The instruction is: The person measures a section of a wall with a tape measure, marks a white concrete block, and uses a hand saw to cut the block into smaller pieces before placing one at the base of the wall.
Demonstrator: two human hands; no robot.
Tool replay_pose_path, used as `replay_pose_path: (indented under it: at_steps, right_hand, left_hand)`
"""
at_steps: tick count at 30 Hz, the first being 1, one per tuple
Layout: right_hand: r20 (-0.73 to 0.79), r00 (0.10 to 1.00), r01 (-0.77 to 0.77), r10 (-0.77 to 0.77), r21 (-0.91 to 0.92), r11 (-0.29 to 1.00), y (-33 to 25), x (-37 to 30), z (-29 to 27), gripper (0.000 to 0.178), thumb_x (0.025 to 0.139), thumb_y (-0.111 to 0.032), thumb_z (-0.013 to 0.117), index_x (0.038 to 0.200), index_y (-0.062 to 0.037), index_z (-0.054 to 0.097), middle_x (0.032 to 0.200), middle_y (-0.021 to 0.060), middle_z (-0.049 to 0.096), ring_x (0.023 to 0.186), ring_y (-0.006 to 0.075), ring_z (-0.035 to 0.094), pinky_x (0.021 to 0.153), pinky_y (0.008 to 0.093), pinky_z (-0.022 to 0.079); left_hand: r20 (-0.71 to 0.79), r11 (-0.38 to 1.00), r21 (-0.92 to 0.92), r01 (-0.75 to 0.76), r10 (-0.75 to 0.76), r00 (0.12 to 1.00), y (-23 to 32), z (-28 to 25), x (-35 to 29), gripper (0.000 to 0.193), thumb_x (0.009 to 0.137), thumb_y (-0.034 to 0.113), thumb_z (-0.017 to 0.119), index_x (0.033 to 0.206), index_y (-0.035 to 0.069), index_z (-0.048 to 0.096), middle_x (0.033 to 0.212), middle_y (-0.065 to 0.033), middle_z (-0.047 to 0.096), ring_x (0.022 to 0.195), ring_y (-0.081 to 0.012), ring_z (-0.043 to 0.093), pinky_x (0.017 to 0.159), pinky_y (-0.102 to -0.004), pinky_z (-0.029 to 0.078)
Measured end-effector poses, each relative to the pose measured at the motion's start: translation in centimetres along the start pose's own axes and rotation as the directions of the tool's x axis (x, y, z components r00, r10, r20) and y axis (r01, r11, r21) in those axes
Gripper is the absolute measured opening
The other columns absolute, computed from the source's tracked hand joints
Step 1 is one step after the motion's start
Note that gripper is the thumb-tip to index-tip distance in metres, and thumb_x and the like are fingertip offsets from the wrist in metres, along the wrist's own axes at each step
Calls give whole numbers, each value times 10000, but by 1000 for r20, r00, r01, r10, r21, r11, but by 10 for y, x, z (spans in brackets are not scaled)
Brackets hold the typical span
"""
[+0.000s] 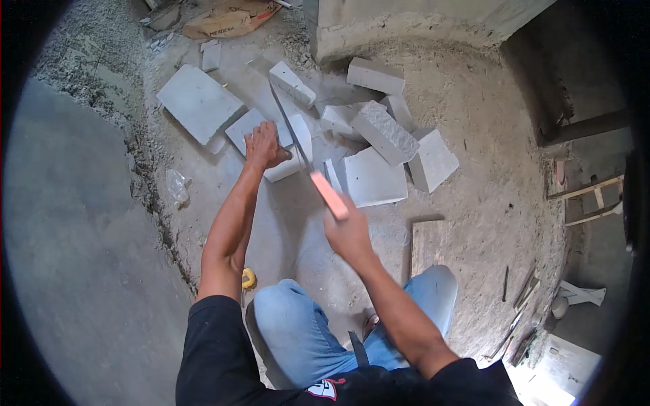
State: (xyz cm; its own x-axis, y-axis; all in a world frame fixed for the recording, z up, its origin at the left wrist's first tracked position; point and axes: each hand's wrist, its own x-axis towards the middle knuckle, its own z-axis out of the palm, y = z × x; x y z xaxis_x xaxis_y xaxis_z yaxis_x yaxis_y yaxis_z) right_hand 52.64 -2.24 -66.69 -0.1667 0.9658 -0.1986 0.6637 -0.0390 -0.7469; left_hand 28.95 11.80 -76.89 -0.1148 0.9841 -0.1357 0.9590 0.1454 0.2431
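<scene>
Sawing a white block (pixel 288 152) on the floor (pixel 474 223), seemingly mid-cut. Left hand (pixel 264 147) pressed flat on top of the block, fingers spread and released, gripping nothing, only holding the block down. Right hand (pixel 349 233) clenched around the pink handle (pixel 330 195) of a saw, with the thin blade (pixel 291 132) running forward and left along the right edge of the left hand, set into or on the block. Hard to tell how deep the cut goes, because the blade hides the slot.

Around the block, more white pieces: a wide slab (pixel 200 101) to the left, a rough-faced block (pixel 384 133) and a flat square piece (pixel 374 177) to the right, all near but apart from the hands. A yellow tape measure (pixel 248 277) beside the left knee.

Judgement for the next move: long, straight strokes along the same line, steady downward pressure from the left hand, and left fingers kept clear of the blade, since it passes just beside them.
</scene>
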Motion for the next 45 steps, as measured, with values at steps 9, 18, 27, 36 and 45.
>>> replay_pose_path:
  at_steps: [9,18,27,36,45]
  right_hand:
    - [-61,994,92,-87,68,993,12,-16,8,475,830,-63,586,1305,-67,558,1196,203,647,936,421,673,806,467,551]
    - [10,1000,6,-9,184,983,22,-24,27,447,829,-84,585,1276,-79,565,1150,224,640,996,439,628,806,464,535]
    - [-6,1000,-6,7,69,998,14,-21,22,359,854,-126,574,1206,-58,594,1100,237,660,990,459,627,811,493,530]
    - [81,994,-73,70,31,997,-13,-5,7,413,844,-113,577,1255,-81,609,1141,198,667,1044,392,651,872,444,533]
    - [15,1000,-3,2,53,999,8,-3,22,437,820,-87,589,1256,-56,585,1090,192,690,1002,390,672,886,440,528]
  left_hand:
    - [-112,999,-9,-37,36,993,-6,13,-1,725,591,347,799,1174,46,490,1141,-151,537,1119,-350,531,915,-535,385]
    - [-33,1000,26,-12,13,999,-25,25,-13,804,640,411,845,1237,33,463,1218,-162,531,1174,-362,517,902,-600,402]
    - [-109,1000,-15,-24,22,994,-15,14,-17,780,616,370,818,1230,29,477,1206,-170,531,1159,-362,516,942,-581,386]
    - [-71,999,-38,31,-34,997,-17,14,-14,702,641,357,804,1177,17,505,1184,-172,535,1175,-359,506,949,-545,381]
    - [-106,1000,-17,-12,11,994,-22,15,-16,616,599,248,762,1129,27,539,1113,-158,551,1092,-340,544,910,-526,390]
